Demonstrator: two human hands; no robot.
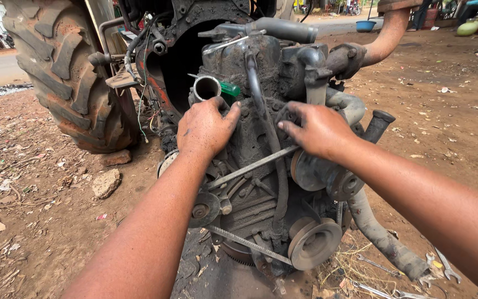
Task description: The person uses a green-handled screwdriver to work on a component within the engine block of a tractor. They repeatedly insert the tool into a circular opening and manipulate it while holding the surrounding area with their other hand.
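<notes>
At the bottom edge, several wrenches [385, 279] lie scattered on the dirt ground [45, 221] to the right of the greasy engine [250, 166], which stands in the middle of the view. Low on its front sits a grooved pulley [312, 242], with a toothed belt [247, 241] running across just left of it and a smaller pulley [203, 209] further left. A mud-caked hose [385, 241] bends down from the right side of the engine towards the tools. Higher up, the left hand [206, 130] lies knuckles up on the engine's upper front, fingers bent and pressed against the casing just below an open metal pipe [206, 88]; whether it grips anything underneath cannot be told. The right hand [319, 130] rests on the right of the block, fingers curled over a dark part there, above a round pump body [319, 171]; what the fingertips pinch is hidden. A thin metal rod [255, 164] slants between the two hands. A green piece [229, 89] shows just beside the pipe. A stone [106, 182] lies on the ground to the left. Behind the engine stands a large lugged tractor tyre [65, 72], and a rusty exhaust pipe [388, 30] curves up at the top right. Far off, a blue basin [365, 25] sits on the ground
</notes>
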